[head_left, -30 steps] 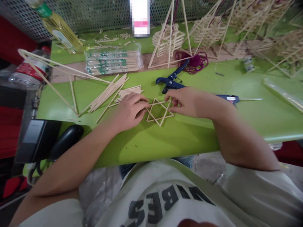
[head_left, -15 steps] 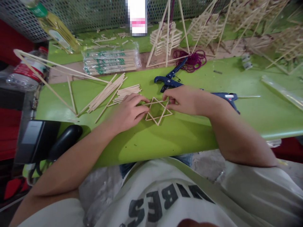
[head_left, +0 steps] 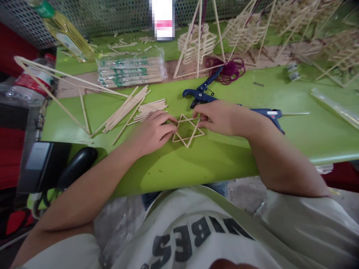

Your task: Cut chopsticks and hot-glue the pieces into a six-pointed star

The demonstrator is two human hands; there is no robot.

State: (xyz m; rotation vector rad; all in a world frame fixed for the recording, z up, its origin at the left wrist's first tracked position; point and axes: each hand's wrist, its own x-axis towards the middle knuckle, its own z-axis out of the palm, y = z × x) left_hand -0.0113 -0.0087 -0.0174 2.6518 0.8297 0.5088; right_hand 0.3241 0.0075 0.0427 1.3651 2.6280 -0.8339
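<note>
A six-pointed star of thin wooden sticks [head_left: 192,135] lies on the green table in front of me. My left hand [head_left: 155,132] pinches its upper left corner between thumb and fingers. At the upper right corner, my right hand [head_left: 214,117] has its thumb and fingertips closed on the star. Both hands cover the ends of the top stick. Left of the star, partly behind my left hand, is a pile of short sticks [head_left: 153,106]. Longer loose sticks [head_left: 126,110] lie beyond it. Blue cutters [head_left: 200,96] rest just past my right hand.
A blue glue gun [head_left: 270,114] lies beyond my right forearm. Purple cord [head_left: 231,71], wrapped sticks [head_left: 131,71] and stick-built lantern-like frames [head_left: 196,45] line the back. A yellow-liquid bottle [head_left: 66,35] stands back left; a black device [head_left: 46,166] sits at the left edge.
The top stick, slanted across with its left end over my left fingers, now lies in line with the star's upper corners. Both hands stay almost in place.
</note>
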